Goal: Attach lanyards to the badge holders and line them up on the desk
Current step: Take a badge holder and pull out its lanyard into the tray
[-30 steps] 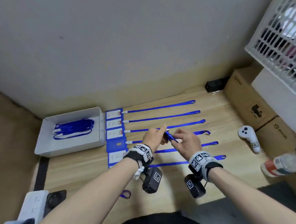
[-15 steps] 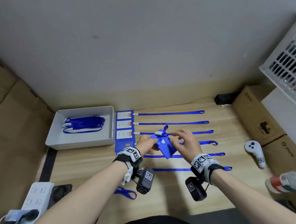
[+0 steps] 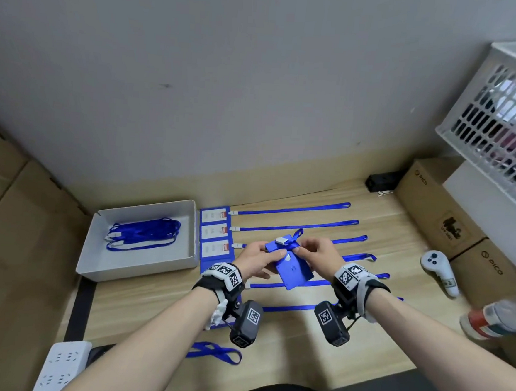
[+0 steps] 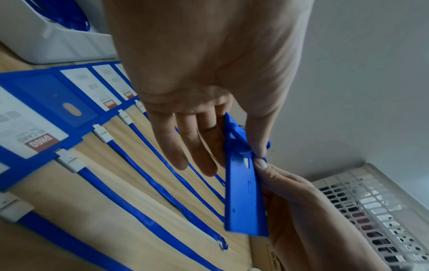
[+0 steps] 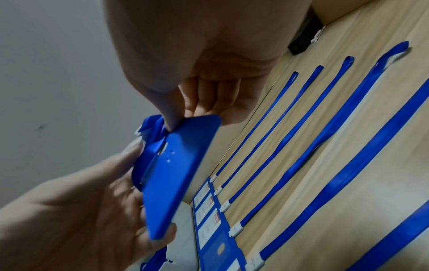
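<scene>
Above the middle of the desk I hold a blue badge holder [image 3: 294, 269] [image 4: 243, 201] [image 5: 181, 165], back side up. My left hand [image 3: 272, 256] [image 4: 232, 155] grips its left edge, thumb on top and fingers underneath. My right hand [image 3: 301, 249] [image 5: 176, 121] pinches the blue lanyard [image 3: 294, 239] at the holder's top slot, beside its white clip [image 3: 282, 240]. Several finished badges [image 3: 214, 232] lie in a column on the desk [image 3: 270, 349], their lanyards [image 3: 294, 225] stretched out to the right.
A white box [image 3: 135, 267] of spare lanyards [image 3: 144, 233] sits at the left. A loose lanyard end [image 3: 215, 351] lies near the front edge. At the right are a white controller [image 3: 437, 272], cardboard boxes [image 3: 433, 204], a bottle [image 3: 498, 319] and a white basket [image 3: 500, 120]. A power strip [image 3: 61, 368] lies front left.
The badge holder has turned from edge-on to flat, back side up, between my hands, and the lanyard loop now stands above its top. My head has tilted, shifting the view.
</scene>
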`<state>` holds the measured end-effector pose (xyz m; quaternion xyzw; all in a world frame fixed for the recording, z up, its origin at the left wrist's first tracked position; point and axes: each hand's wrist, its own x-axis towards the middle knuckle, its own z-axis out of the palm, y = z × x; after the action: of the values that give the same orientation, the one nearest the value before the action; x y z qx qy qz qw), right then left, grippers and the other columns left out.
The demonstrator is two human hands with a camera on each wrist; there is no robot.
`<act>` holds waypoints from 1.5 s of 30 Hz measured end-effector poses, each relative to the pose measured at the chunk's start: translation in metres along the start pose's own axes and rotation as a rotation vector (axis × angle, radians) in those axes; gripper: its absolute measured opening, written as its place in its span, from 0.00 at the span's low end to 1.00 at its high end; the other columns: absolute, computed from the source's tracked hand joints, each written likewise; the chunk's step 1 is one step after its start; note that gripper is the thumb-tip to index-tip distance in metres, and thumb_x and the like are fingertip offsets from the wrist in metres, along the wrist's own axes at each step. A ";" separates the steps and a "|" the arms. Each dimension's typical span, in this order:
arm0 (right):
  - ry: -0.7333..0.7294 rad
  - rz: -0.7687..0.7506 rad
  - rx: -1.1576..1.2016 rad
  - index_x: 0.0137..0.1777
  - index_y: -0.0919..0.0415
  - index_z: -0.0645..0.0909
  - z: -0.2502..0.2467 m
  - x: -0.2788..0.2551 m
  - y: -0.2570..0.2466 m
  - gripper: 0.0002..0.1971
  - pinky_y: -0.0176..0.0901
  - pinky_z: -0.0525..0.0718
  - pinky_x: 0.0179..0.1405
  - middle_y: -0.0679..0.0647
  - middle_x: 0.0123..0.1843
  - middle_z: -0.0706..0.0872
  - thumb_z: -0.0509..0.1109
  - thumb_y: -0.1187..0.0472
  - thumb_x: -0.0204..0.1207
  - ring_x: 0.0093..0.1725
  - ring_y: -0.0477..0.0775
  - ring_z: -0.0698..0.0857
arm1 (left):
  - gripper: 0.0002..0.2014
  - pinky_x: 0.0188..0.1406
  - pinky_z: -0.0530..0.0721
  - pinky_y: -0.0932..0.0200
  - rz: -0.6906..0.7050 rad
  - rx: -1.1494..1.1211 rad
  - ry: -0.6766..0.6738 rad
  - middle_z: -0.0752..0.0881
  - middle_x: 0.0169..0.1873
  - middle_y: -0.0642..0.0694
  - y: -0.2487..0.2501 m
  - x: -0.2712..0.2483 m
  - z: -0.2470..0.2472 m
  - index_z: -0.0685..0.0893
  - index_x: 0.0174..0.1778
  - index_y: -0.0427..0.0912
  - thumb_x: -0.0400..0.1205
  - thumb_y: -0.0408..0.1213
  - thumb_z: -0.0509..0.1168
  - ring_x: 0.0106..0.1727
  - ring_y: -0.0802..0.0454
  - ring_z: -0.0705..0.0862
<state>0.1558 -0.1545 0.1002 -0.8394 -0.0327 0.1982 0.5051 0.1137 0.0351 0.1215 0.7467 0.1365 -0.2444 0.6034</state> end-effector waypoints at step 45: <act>0.105 -0.011 0.093 0.40 0.53 0.83 -0.001 -0.014 -0.009 0.12 0.47 0.83 0.44 0.47 0.37 0.87 0.65 0.63 0.84 0.40 0.48 0.85 | 0.11 0.38 0.84 0.48 0.251 0.745 0.191 0.86 0.32 0.49 -0.008 -0.019 0.014 0.81 0.34 0.43 0.76 0.47 0.65 0.37 0.48 0.83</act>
<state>0.1444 -0.1549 0.1126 -0.8240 -0.0015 0.1524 0.5457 0.0903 0.0253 0.1226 0.9445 0.0014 -0.1311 0.3011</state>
